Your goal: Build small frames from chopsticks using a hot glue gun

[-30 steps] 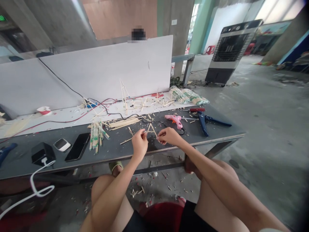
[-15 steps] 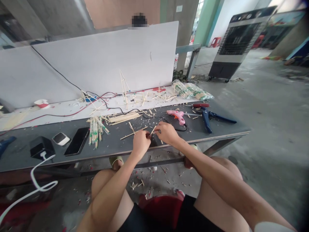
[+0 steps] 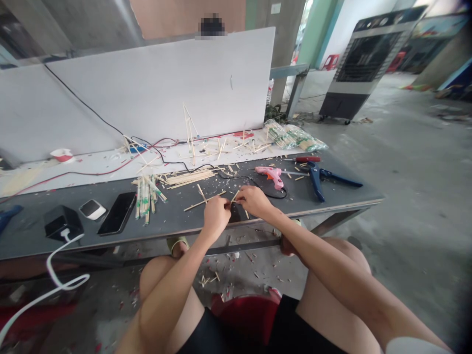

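My left hand (image 3: pixel 216 216) and my right hand (image 3: pixel 252 201) meet over the front edge of the dark table (image 3: pixel 177 228). Both are pinched on a small frame of thin bamboo sticks (image 3: pixel 236 198), of which only short ends show between the fingers. A loose stick (image 3: pixel 204 201) lies just beyond my left hand. A pink glue gun (image 3: pixel 272 176) rests a little past my right hand, with its black cord curling toward it.
Blue-handled cutters (image 3: pixel 320 179) lie right of the glue gun. Bundles of sticks (image 3: pixel 146 195), a black phone (image 3: pixel 118 213), a small white device (image 3: pixel 92 209) and a black charger (image 3: pixel 62 222) sit to the left. A white board (image 3: pixel 158 93) stands behind, with a stick tower (image 3: pixel 190 132).
A second ago the hands held a small stick triangle apart and upright; they have since come together and lowered it toward the table edge. The view has tilted slightly down.
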Demonstrator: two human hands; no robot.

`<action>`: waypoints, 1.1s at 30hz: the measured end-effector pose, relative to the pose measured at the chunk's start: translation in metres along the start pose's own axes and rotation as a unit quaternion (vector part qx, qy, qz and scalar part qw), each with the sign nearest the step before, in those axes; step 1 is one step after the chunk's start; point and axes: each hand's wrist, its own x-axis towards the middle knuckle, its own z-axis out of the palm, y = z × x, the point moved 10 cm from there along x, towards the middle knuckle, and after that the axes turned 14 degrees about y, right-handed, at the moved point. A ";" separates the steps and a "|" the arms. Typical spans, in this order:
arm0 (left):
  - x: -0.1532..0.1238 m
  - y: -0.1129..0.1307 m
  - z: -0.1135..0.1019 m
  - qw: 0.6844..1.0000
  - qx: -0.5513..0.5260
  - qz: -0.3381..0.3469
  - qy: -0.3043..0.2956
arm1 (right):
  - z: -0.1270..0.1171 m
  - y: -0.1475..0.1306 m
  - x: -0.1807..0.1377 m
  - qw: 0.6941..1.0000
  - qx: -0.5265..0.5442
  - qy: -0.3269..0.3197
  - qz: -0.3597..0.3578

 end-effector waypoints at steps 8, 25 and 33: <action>0.001 -0.003 0.000 0.999 0.000 -0.031 -0.031 | -0.012 -0.002 0.005 0.998 0.049 0.032 -0.015; 0.005 0.007 0.002 1.000 -0.026 -0.006 0.007 | -0.152 0.142 -0.028 0.905 0.178 0.306 0.236; 0.006 0.007 0.003 0.998 -0.029 -0.056 0.008 | -0.101 0.116 -0.027 0.952 0.119 0.143 0.245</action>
